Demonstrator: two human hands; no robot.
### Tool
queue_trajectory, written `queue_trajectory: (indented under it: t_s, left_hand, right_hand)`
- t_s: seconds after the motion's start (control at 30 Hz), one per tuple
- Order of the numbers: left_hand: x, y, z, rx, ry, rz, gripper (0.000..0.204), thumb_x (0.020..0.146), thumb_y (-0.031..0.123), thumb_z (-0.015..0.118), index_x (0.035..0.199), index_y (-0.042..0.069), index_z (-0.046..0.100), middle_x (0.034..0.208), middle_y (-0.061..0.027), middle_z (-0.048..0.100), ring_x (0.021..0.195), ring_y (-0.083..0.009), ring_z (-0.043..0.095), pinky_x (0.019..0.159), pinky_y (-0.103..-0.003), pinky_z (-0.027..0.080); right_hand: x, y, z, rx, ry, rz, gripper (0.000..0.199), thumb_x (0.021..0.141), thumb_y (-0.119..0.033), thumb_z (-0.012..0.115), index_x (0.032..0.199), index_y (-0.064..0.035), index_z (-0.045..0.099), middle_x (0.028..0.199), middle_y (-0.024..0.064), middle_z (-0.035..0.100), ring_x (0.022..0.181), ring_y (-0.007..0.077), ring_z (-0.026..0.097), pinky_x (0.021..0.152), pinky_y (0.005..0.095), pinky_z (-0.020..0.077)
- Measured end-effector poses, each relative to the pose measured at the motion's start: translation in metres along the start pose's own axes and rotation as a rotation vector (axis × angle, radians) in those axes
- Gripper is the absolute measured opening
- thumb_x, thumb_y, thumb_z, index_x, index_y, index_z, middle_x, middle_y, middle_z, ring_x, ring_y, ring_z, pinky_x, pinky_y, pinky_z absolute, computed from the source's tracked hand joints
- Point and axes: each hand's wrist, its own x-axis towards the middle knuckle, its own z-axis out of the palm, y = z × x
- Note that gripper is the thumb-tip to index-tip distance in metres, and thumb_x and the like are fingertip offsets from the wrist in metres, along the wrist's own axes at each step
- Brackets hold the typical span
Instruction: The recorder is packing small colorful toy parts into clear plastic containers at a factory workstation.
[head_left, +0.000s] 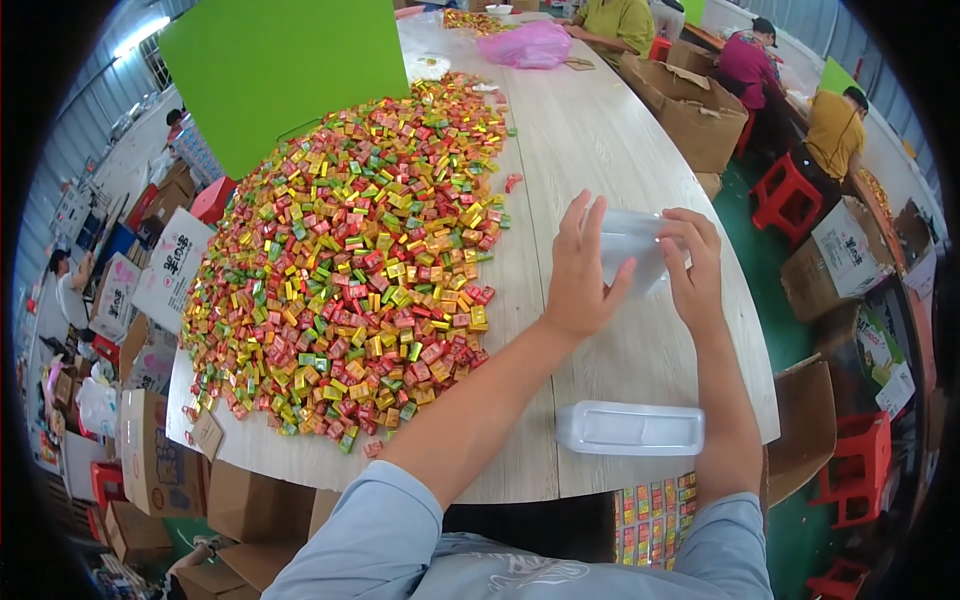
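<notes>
Tub (632, 250), clear plastic and seemingly empty, sits between the two hands above the tabletop (600, 140), roughly level with the fingertips. The left hand (580, 275) is spread, fingers straight and pointing away from the person, its palm laid against the tub's left side. The right hand (693, 265) curls its fingers over the tub's right end, thumb tucked near the lower edge. Both hands touch it, so neither is clearly nearer; the grip looks shared, with the left one bracing and the right one pinching.

The tub's long axis runs left to right, from one palm across to the other. Which way its mouth faces cannot be told for sure (the plastic is see-through and partly hidden by the fingers), though it seems tilted on its side.

Nearer the person than the hands, close to the tabletop's edge and under the right forearm, lies a lid (630, 428), also clear, flat, its long axis likewise left to right. It is well apart from the tub.

Left of the left hand spreads a big heap of small wrapped sweets (350, 260) in red, yellow and green, its edge near the left forearm.
</notes>
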Motion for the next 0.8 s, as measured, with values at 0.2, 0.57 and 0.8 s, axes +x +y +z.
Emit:
queue_trajectory:
  t_s: [0.2, 0.57, 0.8]
  left_hand:
    - [0.002, -0.004, -0.003, -0.013, -0.11, -0.063, 0.073, 0.092, 0.01, 0.065, 0.151, -0.008, 0.026, 0.151, -0.0306, 0.033, 0.14, -0.0477, 0.036, 0.118, -0.05, 0.031]
    - [-0.004, -0.009, 0.006, -0.189, -0.044, -0.186, 0.076, 0.096, 0.018, 0.065, 0.152, -0.008, 0.021, 0.147, -0.0312, 0.035, 0.137, -0.0436, 0.04, 0.117, -0.048, 0.03]
    - [-0.003, -0.021, 0.002, -0.509, -0.134, -0.441, 0.054, 0.105, 0.027, 0.053, 0.145, -0.006, 0.036, 0.131, -0.0235, 0.054, 0.123, -0.0319, 0.054, 0.109, -0.039, 0.04]
  right_hand:
    - [0.002, -0.002, 0.003, -0.016, 0.014, 0.022, 0.013, 0.098, -0.016, 0.061, 0.103, -0.0058, 0.067, 0.128, 0.0105, 0.062, 0.122, 0.0266, 0.053, 0.104, 0.0382, 0.043]
    - [0.005, -0.008, 0.004, 0.148, 0.08, 0.111, 0.01, 0.091, -0.012, 0.067, 0.096, -0.0042, 0.069, 0.117, 0.0132, 0.067, 0.113, 0.0308, 0.058, 0.1, 0.0416, 0.0428]
    - [0.004, -0.006, 0.002, 0.12, 0.033, 0.136, 0.013, 0.098, -0.017, 0.063, 0.096, -0.0051, 0.068, 0.122, 0.0104, 0.064, 0.12, 0.0258, 0.055, 0.103, 0.0371, 0.0422]
